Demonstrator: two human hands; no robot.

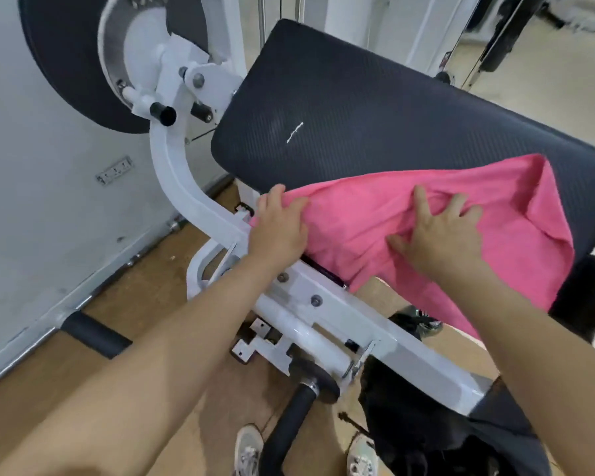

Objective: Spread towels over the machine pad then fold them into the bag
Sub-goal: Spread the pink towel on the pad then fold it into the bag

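Note:
A pink towel (516, 242) lies rumpled over the near lower part of the black machine pad (358, 108), its right side folded back on itself and its lower edge hanging off the pad. My left hand (277, 225) grips the towel's left corner at the pad's edge. My right hand (440, 231) rests on the middle of the towel with fingers spread and pressing into the cloth, which bunches under them. A black bag (437, 427) sits on the floor under my right forearm, partly hidden by the machine's frame.
The machine's white frame (327, 317) runs diagonally below the pad. A black weight disc (62, 80) hangs at the upper left by the white wall. A black handle (289, 427) juts toward my shoes on the wooden floor. Mirrors stand behind the pad.

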